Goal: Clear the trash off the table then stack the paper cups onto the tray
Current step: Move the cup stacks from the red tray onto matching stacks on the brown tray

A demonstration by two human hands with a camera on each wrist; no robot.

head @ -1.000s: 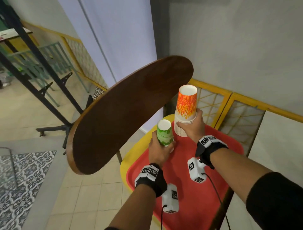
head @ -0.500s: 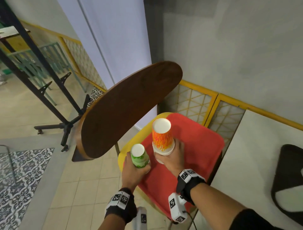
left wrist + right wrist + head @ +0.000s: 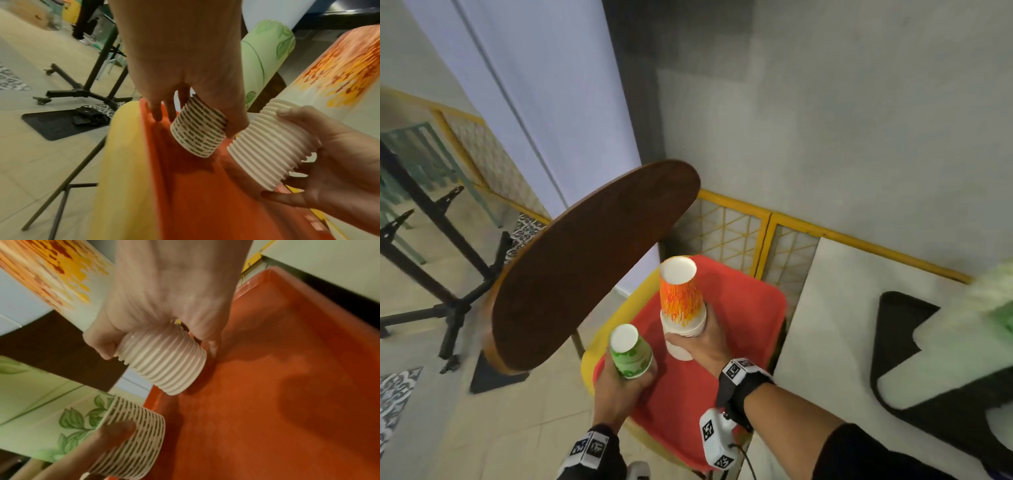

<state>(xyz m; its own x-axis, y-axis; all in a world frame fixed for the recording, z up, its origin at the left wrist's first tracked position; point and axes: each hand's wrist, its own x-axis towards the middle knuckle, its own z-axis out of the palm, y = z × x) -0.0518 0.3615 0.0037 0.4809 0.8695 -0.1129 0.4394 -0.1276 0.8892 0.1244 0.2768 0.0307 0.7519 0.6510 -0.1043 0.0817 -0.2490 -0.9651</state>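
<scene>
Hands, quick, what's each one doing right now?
Left hand: grips the green cup stack near its rims.
Right hand: grips the orange cup stack at its rims, over the red tray.

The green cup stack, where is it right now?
In the head view, the green cup stack is upside down in the left hand, over the red tray's left edge, beside the orange stack.

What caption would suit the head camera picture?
Two hands, left and right, hold upside-down stacks of green cups and orange cups over a red tray.
</scene>
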